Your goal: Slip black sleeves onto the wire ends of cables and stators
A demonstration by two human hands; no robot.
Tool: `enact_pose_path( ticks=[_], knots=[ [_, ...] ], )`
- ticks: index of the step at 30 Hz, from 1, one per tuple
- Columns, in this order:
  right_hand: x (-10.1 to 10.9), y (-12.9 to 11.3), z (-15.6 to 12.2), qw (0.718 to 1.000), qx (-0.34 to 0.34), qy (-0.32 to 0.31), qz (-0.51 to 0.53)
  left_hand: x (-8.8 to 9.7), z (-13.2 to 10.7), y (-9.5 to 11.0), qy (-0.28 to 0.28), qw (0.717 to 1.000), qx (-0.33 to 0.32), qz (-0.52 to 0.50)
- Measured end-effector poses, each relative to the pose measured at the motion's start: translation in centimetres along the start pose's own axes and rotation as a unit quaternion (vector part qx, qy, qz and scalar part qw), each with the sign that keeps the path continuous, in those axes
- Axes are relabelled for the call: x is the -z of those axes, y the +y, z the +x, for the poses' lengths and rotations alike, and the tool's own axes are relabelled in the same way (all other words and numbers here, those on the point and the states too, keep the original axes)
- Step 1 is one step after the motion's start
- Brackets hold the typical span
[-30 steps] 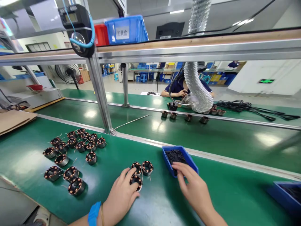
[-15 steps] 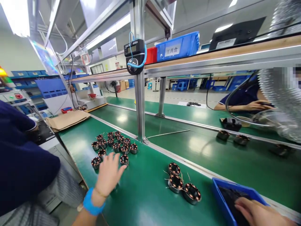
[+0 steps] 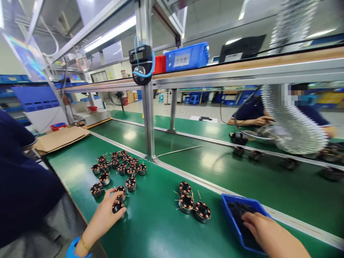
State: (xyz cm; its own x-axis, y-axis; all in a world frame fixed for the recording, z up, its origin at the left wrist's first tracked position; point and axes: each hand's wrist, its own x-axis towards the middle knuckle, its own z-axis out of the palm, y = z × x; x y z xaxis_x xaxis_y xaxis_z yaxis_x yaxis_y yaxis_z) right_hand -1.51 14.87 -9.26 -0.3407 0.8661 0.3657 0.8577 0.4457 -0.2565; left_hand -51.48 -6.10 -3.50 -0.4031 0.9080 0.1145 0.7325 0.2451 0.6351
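My left hand (image 3: 106, 209) curls around a motor stator (image 3: 117, 206), a dark ring with copper windings, between thumb and fingers. Its fingertips also reach a second stator (image 3: 120, 191) just behind. Beyond them stands a loose cluster of the same stators (image 3: 122, 169) with thin wire ends sticking out. My right hand (image 3: 259, 225) dips into a blue bin (image 3: 233, 229) of small dark pieces (image 3: 236, 209). Its fingers are pressed together, and their tips are partly hidden among the pieces. Between the hands, three stators (image 3: 186, 203) stand touching on the green table.
An aluminium post (image 3: 148, 122) rises from a rail along the bench. A thin metal rod (image 3: 180, 150) lies behind it. Brown cardboard (image 3: 63, 139) rests at the far left, near a person in dark clothing (image 3: 24, 186). Another person's hand (image 3: 263, 120) is across the bench.
The view has swung right. My left hand came down and back from above the stators, its spread fingers now closing round one. My right hand stays in the blue bin.
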Motion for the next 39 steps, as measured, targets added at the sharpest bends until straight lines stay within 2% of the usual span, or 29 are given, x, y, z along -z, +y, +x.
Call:
enact_pose_path(
  ticks=[3, 6, 8, 10, 13, 16, 19, 21, 23, 24, 26, 28, 30, 34, 39],
  knots=[
    [2.2, -2.6, 0.3, 0.998, -0.031, -0.047, -0.009, -2.2, -0.3, 2.1, -0.063, 0.996, -0.046, -0.040],
    [3.4, -3.9, 0.5, 0.996, -0.074, -0.036, -0.021, -4.0, -1.4, 5.9, -0.168, 0.979, -0.106, -0.051],
    [3.8, -4.4, 0.5, 0.995, -0.097, -0.014, 0.011, -4.6, -2.1, 8.6, -0.223, 0.959, -0.174, -0.006],
    [4.0, -4.8, 0.5, 0.991, -0.116, 0.017, 0.062, -5.0, -2.4, 10.9, -0.241, 0.939, -0.240, 0.060],
    [4.4, -5.3, 0.8, 0.984, -0.136, 0.045, 0.108, -6.7, -2.9, 12.7, -0.201, 0.917, -0.314, 0.140],
    [5.2, -5.9, 1.2, 0.975, -0.160, 0.067, 0.143, -10.1, -3.6, 13.2, -0.150, 0.893, -0.381, 0.186],
    [5.8, -7.6, 0.7, 0.957, -0.183, 0.070, 0.213, -13.5, -4.6, 12.8, -0.107, 0.880, -0.411, 0.211],
    [5.6, -9.6, -0.4, 0.943, -0.189, 0.044, 0.271, -14.9, -5.3, 12.2, -0.089, 0.878, -0.426, 0.198],
    [4.8, -12.0, -2.1, 0.921, -0.194, 0.001, 0.338, -15.3, -5.8, 11.6, -0.081, 0.875, -0.446, 0.167],
    [4.3, -13.2, -3.1, 0.901, -0.203, -0.021, 0.383, -15.3, -6.0, 11.4, -0.078, 0.874, -0.455, 0.151],
    [3.1, -15.3, -4.8, 0.834, -0.247, -0.051, 0.491, -15.1, -6.3, 11.1, -0.068, 0.874, -0.464, 0.125],
    [2.1, -16.6, -6.1, 0.769, -0.294, -0.055, 0.565, -14.9, -6.5, 11.0, -0.062, 0.877, -0.466, 0.101],
    [1.3, -17.2, -6.8, 0.741, -0.323, -0.041, 0.587, -14.7, -6.5, 11.1, -0.064, 0.878, -0.468, 0.079],
    [0.7, -17.2, -6.9, 0.734, -0.333, -0.014, 0.591, -14.6, -6.6, 11.2, -0.085, 0.880, -0.465, 0.055],
    [0.6, -17.2, -6.7, 0.753, -0.310, -0.035, 0.580, -14.6, -6.5, 11.1, -0.103, 0.882, -0.457, 0.047]
  ],
)
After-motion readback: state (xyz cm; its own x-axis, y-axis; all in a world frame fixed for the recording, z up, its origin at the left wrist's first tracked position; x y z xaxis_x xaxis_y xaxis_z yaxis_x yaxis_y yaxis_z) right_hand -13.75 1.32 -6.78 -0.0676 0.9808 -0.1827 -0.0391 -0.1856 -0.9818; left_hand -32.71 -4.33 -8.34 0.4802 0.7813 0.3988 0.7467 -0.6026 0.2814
